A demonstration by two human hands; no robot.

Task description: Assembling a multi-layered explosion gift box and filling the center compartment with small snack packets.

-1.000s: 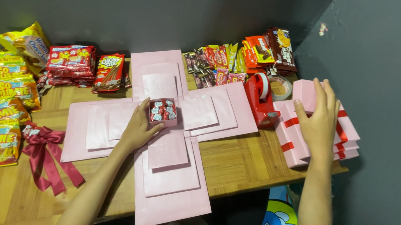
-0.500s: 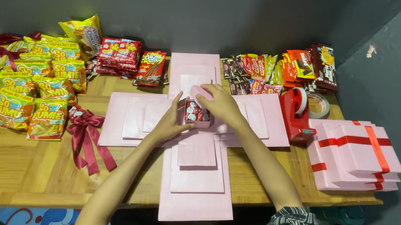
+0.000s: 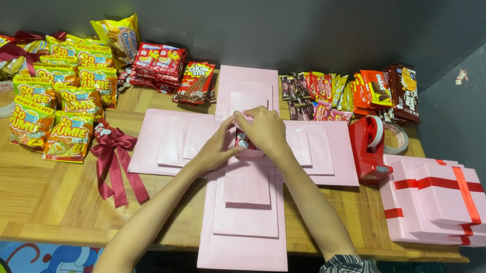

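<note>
Where the pink flaps of the unfolded box [image 3: 245, 215] meet at the centre of the wooden table [image 3: 20, 191], left hand [image 3: 218, 146] and right hand [image 3: 265, 130] together, both cupped around a small red snack packet [image 3: 244, 141]. Packet mostly hidden under the fingers. Just left, a dark red ribbon bow [image 3: 113, 153]; to the right, a red tape dispenser [image 3: 369, 147] and stacked pink lids [image 3: 437, 202].

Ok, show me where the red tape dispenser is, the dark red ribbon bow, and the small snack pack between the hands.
red tape dispenser [image 3: 369, 153], head view, on its red body.
dark red ribbon bow [image 3: 111, 142], head view, on the knot.
small snack pack [image 3: 244, 141], head view, on the part showing between the hands.
</note>
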